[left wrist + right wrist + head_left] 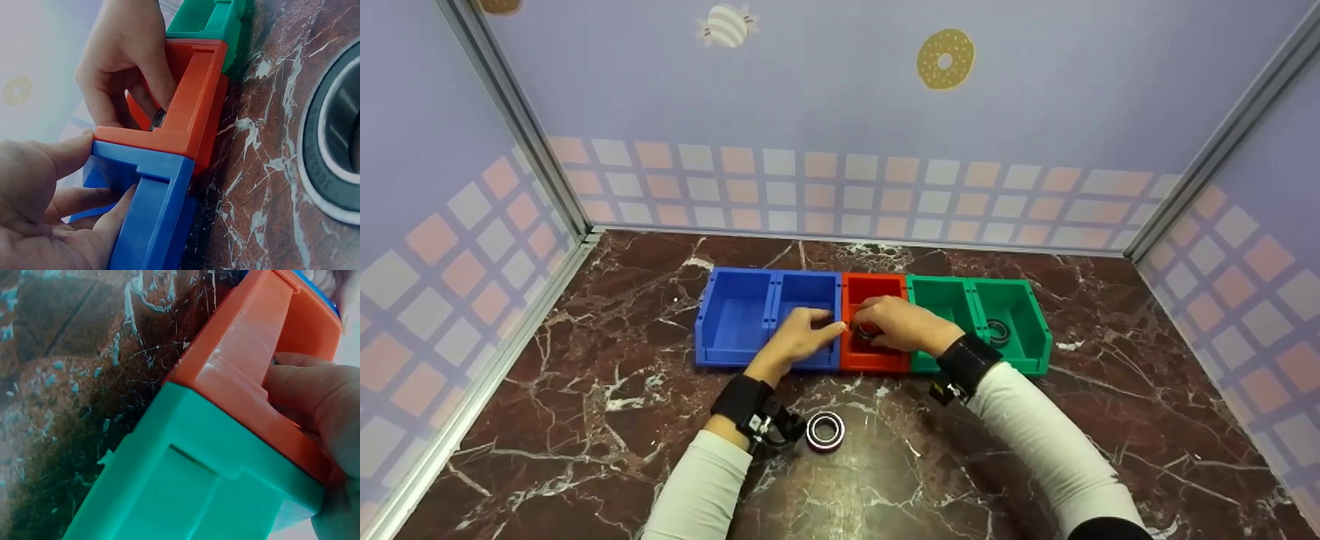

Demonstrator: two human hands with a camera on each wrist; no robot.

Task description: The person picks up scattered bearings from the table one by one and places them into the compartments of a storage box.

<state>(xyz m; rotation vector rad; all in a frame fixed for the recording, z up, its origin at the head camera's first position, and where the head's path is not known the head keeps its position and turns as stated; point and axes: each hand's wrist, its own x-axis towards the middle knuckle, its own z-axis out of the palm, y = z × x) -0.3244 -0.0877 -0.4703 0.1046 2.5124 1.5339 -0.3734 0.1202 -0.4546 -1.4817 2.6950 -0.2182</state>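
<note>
My right hand [901, 324] reaches into the red bin [874, 361], its fingers curled round a ring-shaped bearing [865, 331] low in that bin. In the left wrist view, only a dark sliver of this bearing [158, 119] shows past the fingers. My left hand [801, 335] grips the side wall of the neighbouring blue bin [814, 361], thumb on the top edge by the red bin and fingers inside the blue one. A larger bearing [825, 431] with a dark seal lies flat on the table near my left wrist.
Another blue bin [735, 356] joins the row at the left. To the right stand two green bins, a nearer one [941, 289] and an end one [1024, 364], which holds a bearing [997, 332]. The row sits on a dark red marbled table [607, 450] with patterned walls around it.
</note>
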